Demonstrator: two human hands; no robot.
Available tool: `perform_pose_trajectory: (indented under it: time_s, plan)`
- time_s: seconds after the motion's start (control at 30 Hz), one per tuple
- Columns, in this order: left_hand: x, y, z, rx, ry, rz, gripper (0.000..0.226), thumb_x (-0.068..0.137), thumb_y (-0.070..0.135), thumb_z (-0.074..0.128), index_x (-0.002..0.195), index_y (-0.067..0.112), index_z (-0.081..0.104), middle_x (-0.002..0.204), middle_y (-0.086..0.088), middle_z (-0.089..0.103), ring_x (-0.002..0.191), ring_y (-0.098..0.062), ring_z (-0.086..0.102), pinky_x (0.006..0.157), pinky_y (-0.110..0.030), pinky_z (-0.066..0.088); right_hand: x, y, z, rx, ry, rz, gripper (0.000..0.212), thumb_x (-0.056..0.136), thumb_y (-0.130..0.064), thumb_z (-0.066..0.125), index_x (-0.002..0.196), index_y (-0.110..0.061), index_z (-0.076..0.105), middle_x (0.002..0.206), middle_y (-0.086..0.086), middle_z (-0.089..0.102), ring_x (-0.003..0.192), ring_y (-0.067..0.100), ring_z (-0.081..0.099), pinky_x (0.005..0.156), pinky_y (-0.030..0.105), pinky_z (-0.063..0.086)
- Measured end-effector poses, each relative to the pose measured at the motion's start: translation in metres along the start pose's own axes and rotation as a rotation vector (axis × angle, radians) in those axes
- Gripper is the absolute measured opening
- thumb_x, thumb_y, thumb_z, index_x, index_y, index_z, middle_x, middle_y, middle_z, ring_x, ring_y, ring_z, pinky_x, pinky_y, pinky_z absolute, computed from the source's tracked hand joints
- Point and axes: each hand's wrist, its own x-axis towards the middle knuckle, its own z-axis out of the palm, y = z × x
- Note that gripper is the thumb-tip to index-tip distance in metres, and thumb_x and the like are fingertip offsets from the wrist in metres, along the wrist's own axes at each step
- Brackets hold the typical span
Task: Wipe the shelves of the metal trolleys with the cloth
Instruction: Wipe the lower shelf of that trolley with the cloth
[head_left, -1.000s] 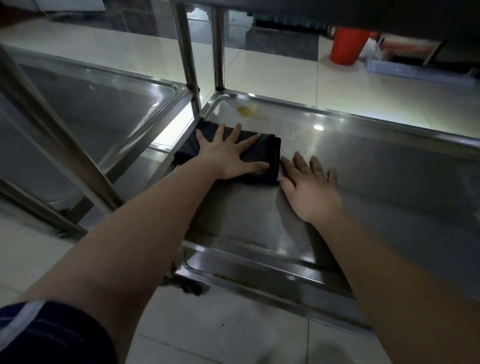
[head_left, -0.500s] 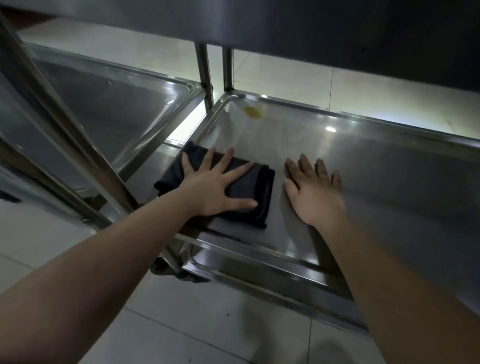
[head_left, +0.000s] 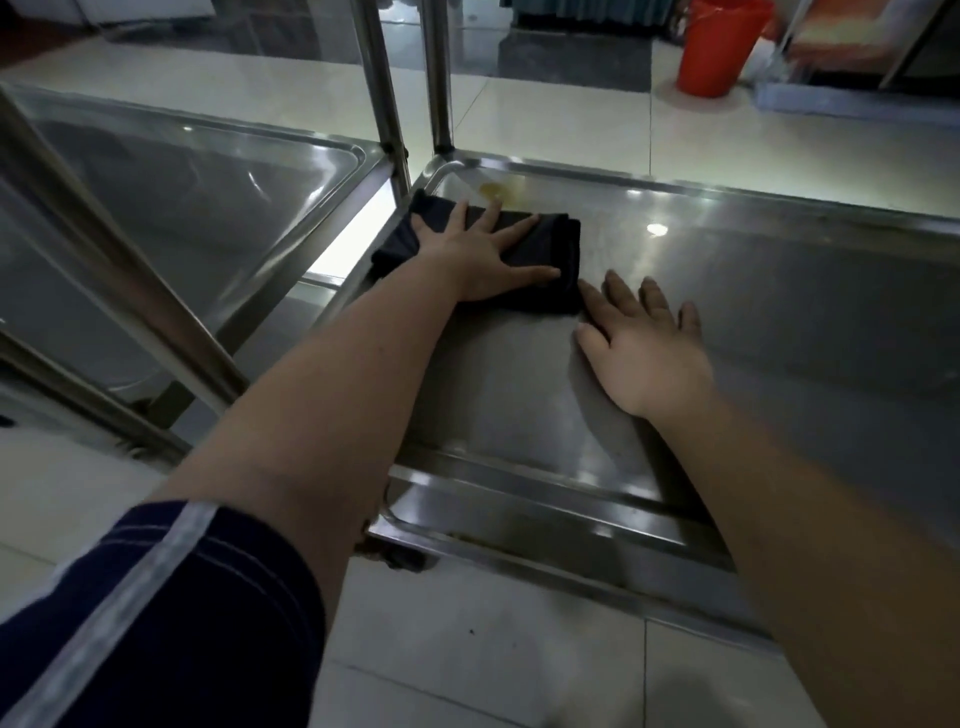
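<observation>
Shelf (head_left: 779, 312), stainless metal with a shallow raised rim, on the right-hand trolley; it carries both hands and the cloth. Cloth (head_left: 563, 249), dark, folded to a rough rectangle, flat near the shelf's far left corner, its left end against the left rim. Left hand (head_left: 480, 254), palm down on top of the cloth, fingers straight and spread wide, pressing it to the metal. Right hand (head_left: 644, 348), palm down on bare shelf just right of the cloth and a little nearer the front edge, fingers straight; the forefinger tip reaches the cloth's near right corner, contact not clear. Stain (head_left: 493, 191), small and yellowish, in the far left corner just beyond the cloth. Posts (head_left: 439, 78), two metal uprights at that corner. Second shelf (head_left: 182, 208), same make, alongside to the left across a narrow gap. Bucket (head_left: 719, 47), orange, on the tiled floor (head_left: 467, 649) well beyond the far edge. Sleeve (head_left: 156, 623), dark blue with a pale stripe, on the left upper arm.
</observation>
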Motion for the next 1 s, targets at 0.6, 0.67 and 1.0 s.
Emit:
perform_pose_trajectory:
  time_s: [0.6, 0.67, 1.0]
  plan:
    - [-0.158, -0.007, 0.034, -0.032, -0.023, -0.021, 0.093, 0.056, 0.103, 0.011, 0.137, 0.07, -0.019, 0.164, 0.01, -0.02, 0.15, -0.03, -0.019, 0.109, -0.074, -0.013, -0.025, 0.035, -0.03, 0.269, 0.002, 0.01, 0.052, 0.103, -0.041, 0.039, 0.154, -0.036, 0.028, 0.164, -0.009, 0.019, 0.152, 0.018, 0.008, 0.12, 0.052, 0.003]
    - [-0.159, -0.007, 0.035, -0.038, -0.021, -0.025, 0.093, 0.053, 0.105, 0.008, 0.134, 0.071, -0.021, 0.164, 0.01, -0.019, 0.151, -0.029, -0.018, 0.109, -0.074, -0.012, -0.05, 0.078, -0.035, 0.184, -0.026, 0.077, 0.053, 0.102, -0.046, 0.037, 0.153, -0.04, 0.025, 0.164, -0.011, 0.015, 0.152, 0.02, 0.005, 0.119, 0.057, 0.007]
    - [-0.16, 0.011, 0.03, -0.018, -0.072, -0.109, 0.102, 0.047, 0.106, 0.001, 0.139, 0.067, -0.019, 0.164, 0.009, -0.02, 0.15, -0.033, -0.017, 0.109, -0.075, -0.008, -0.123, 0.163, -0.025, -0.111, -0.114, 0.273, 0.063, 0.095, -0.065, 0.015, 0.153, -0.047, 0.003, 0.166, -0.005, 0.007, 0.149, 0.039, 0.008, 0.119, 0.057, 0.005]
